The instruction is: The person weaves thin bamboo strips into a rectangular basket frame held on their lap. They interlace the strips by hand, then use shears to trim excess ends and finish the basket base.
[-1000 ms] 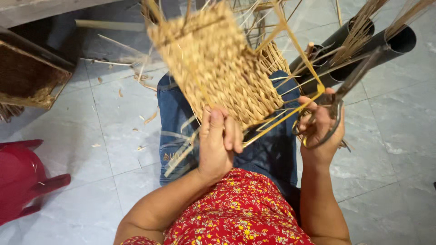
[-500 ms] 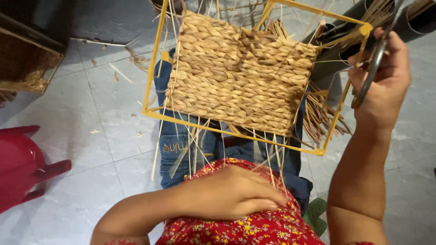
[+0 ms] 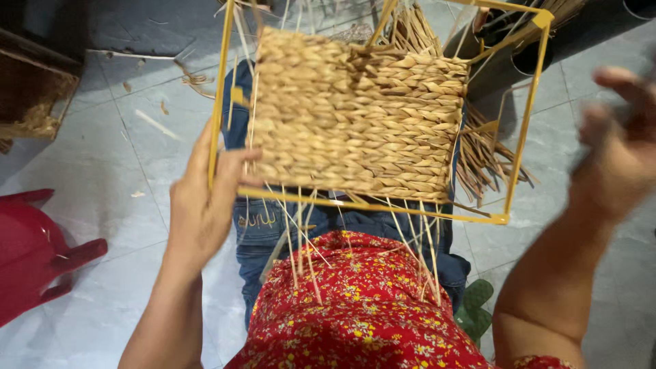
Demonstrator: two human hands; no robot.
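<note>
Gripping the yellow wire frame (image 3: pixel 222 102) at its left rail, your left hand (image 3: pixel 205 205) sits left of centre in the frame, fingers curled round the thin bar and the thumb lying across onto the edge of the woven panel (image 3: pixel 359 119). That hand is closed on the frame, no doubt about it. The whole piece fills the upper middle of the picture, held above your lap, with the panel spanning most of the frame's width.

By the look of it, this thing will handle light but awkward: the wire looks stiff enough to carry by one rail, while the plaited straw has some give and a rough, grippy surface, so slipping is unlikely. The loose stalks (image 3: pixel 304 253) poking down past the lower rail toward your red floral dress (image 3: pixel 362 307) look brittle, so keep your grip on the metal, not on those ends. The left rail or the lower bar are the sound places to hold.

Your left forearm rises from the bottom of the picture, wrist bent slightly inward. Your right hand (image 3: pixel 618 150) is up at the right edge, raised and smeared by blur; I cannot tell how far open it is or whether it holds anything. It is clear of the frame.
</note>
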